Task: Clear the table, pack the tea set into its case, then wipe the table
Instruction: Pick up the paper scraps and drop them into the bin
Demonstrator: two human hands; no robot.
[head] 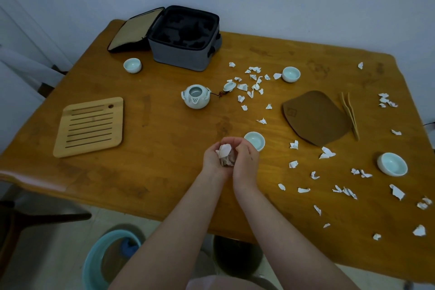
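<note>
Nearest, on the floor at about seven o'clock from the hands, stands a teal bin point(93, 259), probably where the paper is headed. If the cupping loosens on the way there, pieces would drop on the floor. Over the table point(164, 172), the left hand point(213, 160) and right hand point(244, 160) are pressed together around a wad of paper scraps point(226, 154), the fingers of both curled about it. Whether the right fingers pinch it or only cover it is hard to make out. Touching or just beyond the right knuckles, at one o'clock, sits a pale cup point(254, 140); a careless withdrawal or reach could knock it over. Many loose scraps point(327, 152) lie from two to four o'clock, some close to a second cup point(392, 163) near the table's edge, so sweeping them up by hand might push that cup off. Further out at eleven o'clock, the teapot point(196, 96) stands open, its lid point(229, 86) tethered beside it among scraps; grabbing paper there could tug the cord. Farthest, at eleven, the open case point(186, 37) holds no pieces yet.
</note>
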